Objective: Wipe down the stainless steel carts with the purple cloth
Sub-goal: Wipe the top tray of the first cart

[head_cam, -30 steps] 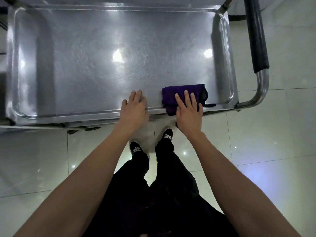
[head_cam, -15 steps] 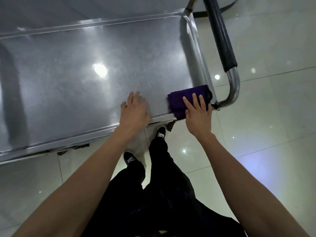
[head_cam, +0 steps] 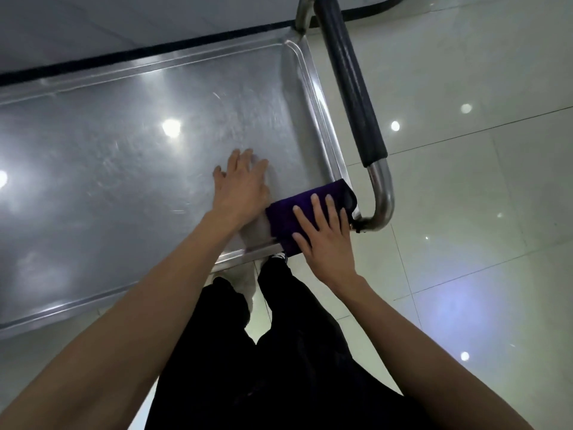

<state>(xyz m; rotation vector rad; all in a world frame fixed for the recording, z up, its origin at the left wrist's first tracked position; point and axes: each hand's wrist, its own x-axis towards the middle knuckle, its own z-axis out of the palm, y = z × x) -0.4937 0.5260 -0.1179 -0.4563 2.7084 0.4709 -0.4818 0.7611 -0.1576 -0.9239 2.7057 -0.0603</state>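
A stainless steel cart (head_cam: pixel 124 187) with a rimmed tray top fills the upper left of the head view. A folded purple cloth (head_cam: pixel 288 217) lies over the tray's near right corner, partly over the rim. My right hand (head_cam: pixel 325 240) lies flat on the cloth with straight fingers and presses it down. Just left of the cloth, my left hand (head_cam: pixel 242 187) rests flat on the bare steel, fingers spread.
The cart's handle (head_cam: pixel 350 88), a steel tube with a black grip, curves round the tray's right end. Glossy pale floor tiles (head_cam: pixel 465 243) spread to the right and below. My legs in black trousers (head_cam: pixel 279 352) stand against the cart's near edge.
My right hand has slid the cloth rightward along the near rim into the tray's corner by the handle. My left hand moved right with it. The view has swung to the right.
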